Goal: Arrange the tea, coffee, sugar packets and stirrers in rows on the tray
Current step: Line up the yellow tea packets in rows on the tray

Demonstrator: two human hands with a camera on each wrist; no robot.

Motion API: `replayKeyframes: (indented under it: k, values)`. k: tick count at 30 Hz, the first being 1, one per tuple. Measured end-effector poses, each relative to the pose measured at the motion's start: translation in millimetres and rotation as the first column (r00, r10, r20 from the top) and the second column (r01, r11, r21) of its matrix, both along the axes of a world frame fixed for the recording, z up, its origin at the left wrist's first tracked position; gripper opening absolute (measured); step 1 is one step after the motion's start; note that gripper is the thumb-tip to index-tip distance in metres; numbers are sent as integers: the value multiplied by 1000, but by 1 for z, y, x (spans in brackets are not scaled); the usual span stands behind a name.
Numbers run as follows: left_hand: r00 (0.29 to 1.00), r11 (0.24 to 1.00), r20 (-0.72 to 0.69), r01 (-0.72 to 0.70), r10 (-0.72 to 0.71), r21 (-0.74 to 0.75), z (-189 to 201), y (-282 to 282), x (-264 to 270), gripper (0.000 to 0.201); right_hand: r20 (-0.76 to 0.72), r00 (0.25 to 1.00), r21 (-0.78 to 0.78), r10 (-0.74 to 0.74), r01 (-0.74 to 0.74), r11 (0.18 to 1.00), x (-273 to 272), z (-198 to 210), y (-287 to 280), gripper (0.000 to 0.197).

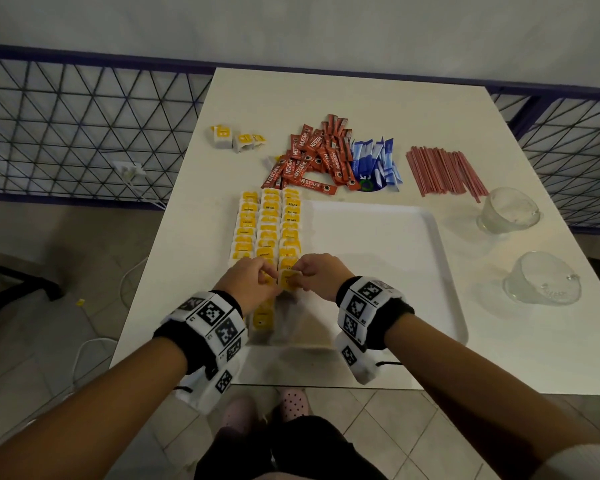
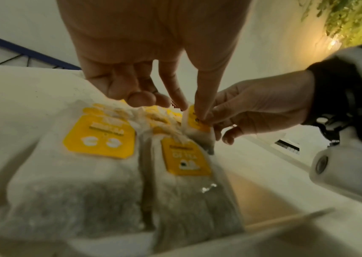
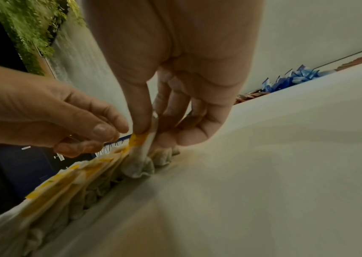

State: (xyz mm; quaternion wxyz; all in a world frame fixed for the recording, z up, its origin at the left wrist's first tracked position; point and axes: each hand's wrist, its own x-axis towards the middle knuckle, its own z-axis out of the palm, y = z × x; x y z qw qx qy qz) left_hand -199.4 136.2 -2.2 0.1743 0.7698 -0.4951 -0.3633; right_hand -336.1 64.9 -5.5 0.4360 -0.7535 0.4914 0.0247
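Note:
A white tray lies on the white table, with three rows of yellow-tagged tea bags along its left side. Both hands meet at the near end of the third row. My left hand pinches the yellow tag of one tea bag from the left. From the other side my right hand pinches the same bag. The left wrist view shows the left hand on the tea bag. In the right wrist view, the right hand holds the tea bag upright against the row.
Beyond the tray lie a pile of red coffee sachets, blue sugar packets, red stirrers and a few loose tea bags. Two glass cups stand right of the tray. A blue railing borders the table.

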Motion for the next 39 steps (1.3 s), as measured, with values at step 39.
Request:
replayKeyframes:
  k: [39]
  values:
    - [957,984,228,170,-178,55,31,-144,150,32,-176,982,-138,-70,46,989,102,54,-159,32]
